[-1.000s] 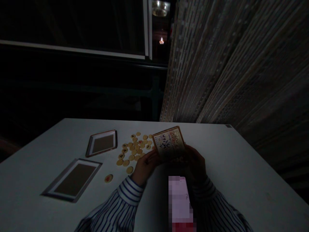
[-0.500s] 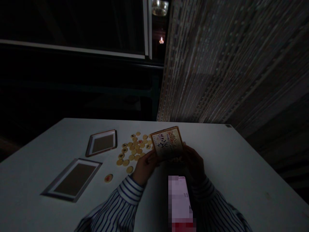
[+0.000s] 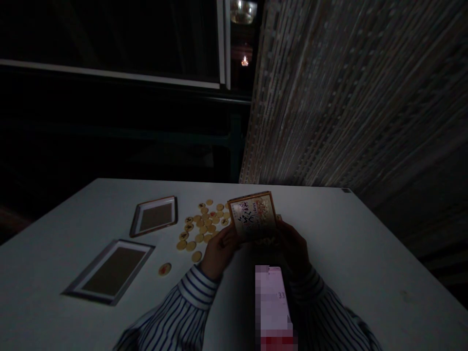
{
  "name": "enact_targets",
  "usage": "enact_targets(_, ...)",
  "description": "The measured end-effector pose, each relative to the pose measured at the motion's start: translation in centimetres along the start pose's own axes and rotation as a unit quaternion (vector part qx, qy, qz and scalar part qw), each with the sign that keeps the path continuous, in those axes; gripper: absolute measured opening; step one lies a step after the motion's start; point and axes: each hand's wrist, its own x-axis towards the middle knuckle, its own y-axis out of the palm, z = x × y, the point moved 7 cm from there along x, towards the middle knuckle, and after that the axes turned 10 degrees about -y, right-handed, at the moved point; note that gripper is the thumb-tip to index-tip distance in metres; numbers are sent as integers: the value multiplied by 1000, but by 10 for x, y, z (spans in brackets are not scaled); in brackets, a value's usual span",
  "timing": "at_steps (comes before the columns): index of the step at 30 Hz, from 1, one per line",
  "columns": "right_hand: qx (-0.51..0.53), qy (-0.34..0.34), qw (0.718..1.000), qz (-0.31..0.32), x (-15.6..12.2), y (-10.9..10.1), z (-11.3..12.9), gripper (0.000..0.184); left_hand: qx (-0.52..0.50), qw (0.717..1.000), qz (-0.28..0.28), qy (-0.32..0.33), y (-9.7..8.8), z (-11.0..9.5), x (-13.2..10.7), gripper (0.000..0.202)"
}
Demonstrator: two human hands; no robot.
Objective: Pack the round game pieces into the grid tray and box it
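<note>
Two bare hands support a printed box (image 3: 254, 214), raised and tilted above a white tabletop (image 3: 347, 258), its lettered face in view. Fingers of the left hand (image 3: 221, 248) are curled in, gripping its lower left corner; those of the right hand (image 3: 294, 248) are bent, gripping its lower right edge, though shadow hides how tightly. Good handling here probably means light, even pressure from both sides and a slow, steady tilt, keeping fingertips off the lettering. A slipped corner could scatter the discs (image 3: 203, 229) clustered just left of the box, a few showing below its lower edge. One lone disc (image 3: 164, 269) sits left and nearer; two trays (image 3: 113, 270) lie well left of the box, and a lit phone (image 3: 274, 307), partly pixelated, shows on its near side.
</note>
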Motion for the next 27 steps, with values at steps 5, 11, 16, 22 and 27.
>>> enact_targets(5, -16, -18, 1000, 19, 1, 2, 3, 31, 3, 1000, 2, 5, 1, -4, -2, 62)
enact_targets(11, -8, -32, 999, 29, 0, 5, 5, 29, 7, 1000, -11, 17, -1, -2, 0, 57)
enact_targets(16, 6, -35, 999, 29, 0, 5, 4, 29, 0, 1000, -12, 25, -3, -1, 2, 58)
enact_targets(22, -15, -18, 999, 38, -1, 4, 1, 29, 13, 1000, -10, 25, -2, -5, 0, 58)
enact_targets(27, -35, -29, 998, 46, 0, 4, 5, 27, 14, 1000, -23, 17, -3, -5, 0, 59)
